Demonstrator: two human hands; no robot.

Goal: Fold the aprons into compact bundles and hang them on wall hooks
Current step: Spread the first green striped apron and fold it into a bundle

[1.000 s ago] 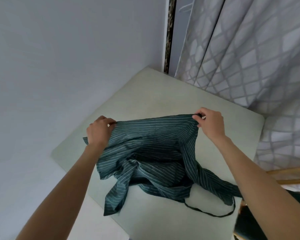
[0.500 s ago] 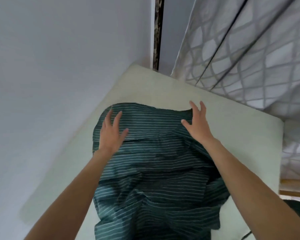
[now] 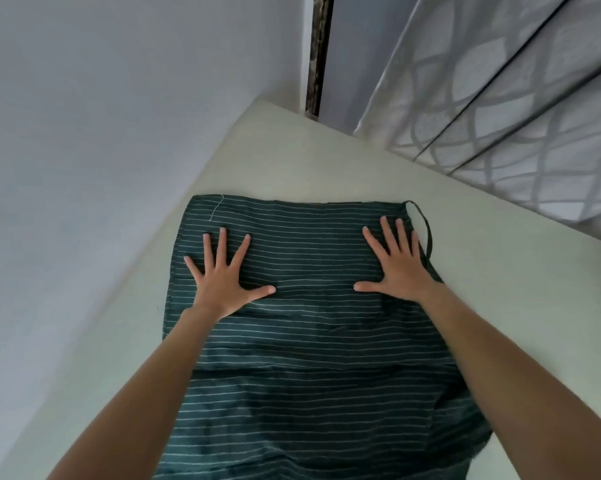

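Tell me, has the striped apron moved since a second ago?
Yes. The apron, earlier lifted and bunched, now lies spread flat on the table, under the left hand and right hand.

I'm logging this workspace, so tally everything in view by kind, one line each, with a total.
Aprons: 1, the dark green striped apron spread on the table
Hands: 2, left hand and right hand, both flat on the apron
Tables: 1, pale table
Curtains: 1, patterned curtain
Total: 5
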